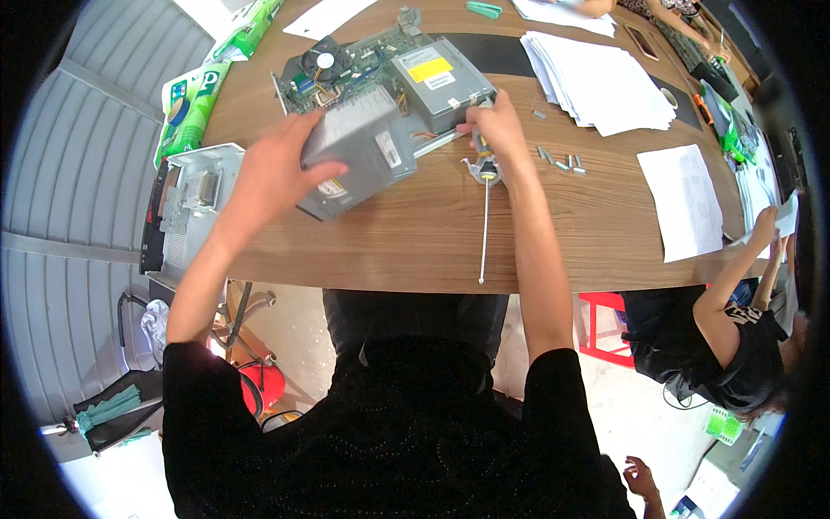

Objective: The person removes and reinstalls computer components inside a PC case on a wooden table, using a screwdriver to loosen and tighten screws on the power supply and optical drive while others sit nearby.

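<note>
My left hand grips a grey metal box-shaped computer unit, tilted up off the wooden table. Behind it lies an opened computer chassis with a green circuit board and round black fan, and a grey drive with a yellow label. My right hand holds a long screwdriver by its handle, the shaft pointing back toward me along the table, while the fingers touch the chassis edge.
Several small screws lie right of my right hand. Stacks of white paper and a sheet lie further right. A grey metal cover panel sits at the table's left edge. Green packages lie far left. Another person sits at the right.
</note>
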{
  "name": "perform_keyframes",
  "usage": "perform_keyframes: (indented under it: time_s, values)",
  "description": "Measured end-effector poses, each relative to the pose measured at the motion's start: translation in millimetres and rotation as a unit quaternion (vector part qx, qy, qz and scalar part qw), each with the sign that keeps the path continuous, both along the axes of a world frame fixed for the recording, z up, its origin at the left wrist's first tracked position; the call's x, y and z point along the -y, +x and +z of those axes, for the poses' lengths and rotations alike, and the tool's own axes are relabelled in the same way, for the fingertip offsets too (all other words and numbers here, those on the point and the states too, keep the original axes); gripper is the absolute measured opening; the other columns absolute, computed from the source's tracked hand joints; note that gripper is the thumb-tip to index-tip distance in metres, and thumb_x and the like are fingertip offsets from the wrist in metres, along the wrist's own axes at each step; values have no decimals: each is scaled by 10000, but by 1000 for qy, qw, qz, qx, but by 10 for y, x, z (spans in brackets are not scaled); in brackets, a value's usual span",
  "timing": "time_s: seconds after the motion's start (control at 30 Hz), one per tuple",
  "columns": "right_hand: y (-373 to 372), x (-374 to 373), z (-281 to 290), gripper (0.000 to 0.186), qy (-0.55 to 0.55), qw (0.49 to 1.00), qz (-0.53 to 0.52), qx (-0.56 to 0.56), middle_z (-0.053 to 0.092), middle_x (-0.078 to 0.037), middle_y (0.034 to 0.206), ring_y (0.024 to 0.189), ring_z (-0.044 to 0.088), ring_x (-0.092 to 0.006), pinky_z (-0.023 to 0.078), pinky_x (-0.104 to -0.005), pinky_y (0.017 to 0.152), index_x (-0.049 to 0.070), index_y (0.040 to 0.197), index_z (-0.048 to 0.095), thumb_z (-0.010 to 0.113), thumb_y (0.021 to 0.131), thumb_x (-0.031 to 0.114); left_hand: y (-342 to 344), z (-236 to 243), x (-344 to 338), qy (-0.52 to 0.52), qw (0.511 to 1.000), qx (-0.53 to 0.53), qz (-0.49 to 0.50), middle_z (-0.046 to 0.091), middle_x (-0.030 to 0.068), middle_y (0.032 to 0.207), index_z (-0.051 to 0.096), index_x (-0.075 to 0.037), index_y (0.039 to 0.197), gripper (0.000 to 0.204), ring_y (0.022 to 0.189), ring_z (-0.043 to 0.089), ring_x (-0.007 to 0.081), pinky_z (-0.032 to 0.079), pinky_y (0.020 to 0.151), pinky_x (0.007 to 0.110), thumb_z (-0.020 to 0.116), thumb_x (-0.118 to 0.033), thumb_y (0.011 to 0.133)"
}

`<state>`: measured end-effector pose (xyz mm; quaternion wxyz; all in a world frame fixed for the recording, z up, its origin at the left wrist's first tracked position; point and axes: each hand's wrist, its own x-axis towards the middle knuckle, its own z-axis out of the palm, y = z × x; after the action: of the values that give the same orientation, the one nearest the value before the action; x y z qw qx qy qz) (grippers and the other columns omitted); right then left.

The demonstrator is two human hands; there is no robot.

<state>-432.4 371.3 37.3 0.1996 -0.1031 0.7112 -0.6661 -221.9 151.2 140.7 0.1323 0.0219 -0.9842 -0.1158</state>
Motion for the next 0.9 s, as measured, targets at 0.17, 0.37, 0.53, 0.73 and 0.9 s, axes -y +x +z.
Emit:
perform_keyframes:
  time_s: [0.17, 0.37, 0.53, 0.73, 0.9]
  values:
    - [255, -150, -112, 448, 95, 992, 22, -73, 653, -237, 1002, 849, 696, -234, 528, -339, 593, -54, 1190, 454, 574, 777, 70, 164, 221, 84, -56, 996, 69, -1, 608, 224, 1172, 528, -10, 1268, 644, 1084, 583, 416, 479, 898, 438, 810, -175, 713]
    - [1603, -187, -47, 708, 160, 968, 147, -125, 488, -322, 1341, 1177, 507, -490, 424, -476, 1011, -62, 1418, 308, 584, 788, 106, 663, 342, 865, -187, 972, 127, 60, 613, 192, 1173, 542, -41, 1254, 645, 1088, 580, 392, 474, 902, 434, 801, -65, 664]
    - [2060, -213, -131, 803, 90, 936, 324, -106, 262, -300, 1515, 1254, 452, -470, 389, -482, 1055, -36, 1483, 190, 559, 782, 97, 660, 238, 1170, -269, 948, 134, 107, 613, 167, 1153, 536, -60, 1189, 562, 1068, 572, 403, 481, 852, 464, 687, 58, 661]
    - [2126, -319, -420, 596, 28, 936, 330, -119, 508, -302, 1338, 1170, 536, -445, 419, -473, 1022, -51, 1364, 444, 571, 806, 116, 621, 249, 1118, -258, 951, 131, 109, 611, 165, 1168, 515, -54, 1187, 513, 1072, 573, 405, 483, 843, 476, 611, 82, 702]
    - [1813, -725, -267, 272, 32, 962, 251, -103, 649, -226, 768, 755, 630, -432, 492, -491, 721, 15, 1066, 588, 603, 818, 125, 720, 335, 1002, -254, 954, 132, 87, 558, 181, 1306, 455, -71, 1370, 701, 1215, 508, 410, 445, 980, 463, 583, 131, 711]
